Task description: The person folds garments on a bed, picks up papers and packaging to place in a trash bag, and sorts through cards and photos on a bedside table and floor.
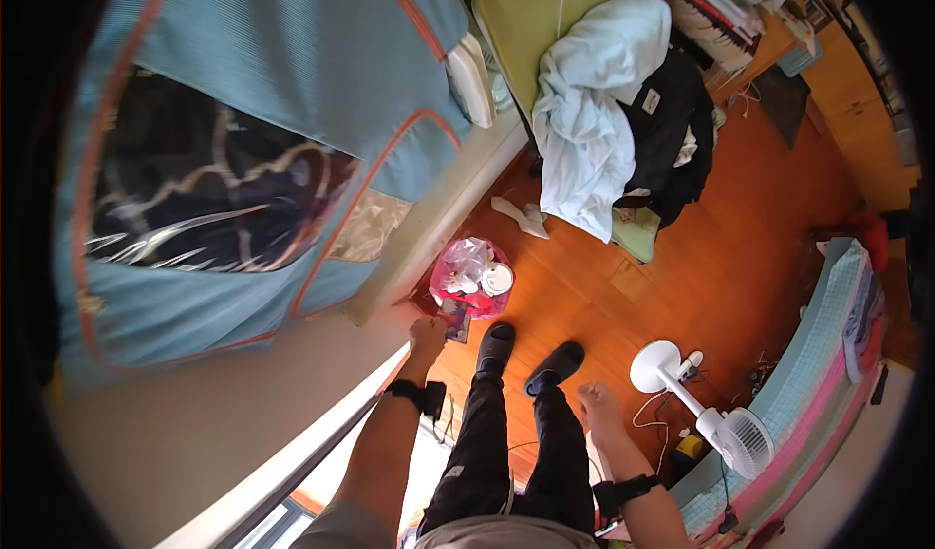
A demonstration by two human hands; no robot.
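Observation:
My left hand (427, 336) is closed at the edge of a small, flat, dark purple printed packet (457, 321). The packet hangs over the near side of a pink-lined waste bin (436, 284). Inside the bin lie crumpled clear plastic (467, 260) and a white-lidded cup (497, 279). My right hand (600, 407) hangs beside my right leg with its fingers curled, and nothing shows in it. Both wrists wear black straps. Dark slippers (497, 346) are on my feet, on the wooden floor (584, 286).
A blue fabric enclosure (292, 45) with a clear window rises at left. Clothes (584, 110) cover a green chair (511, 23). At right stand a white fan (738, 439) with cables (661, 423) by it and a bed (789, 395). A white scrap (520, 215) lies beyond the bin.

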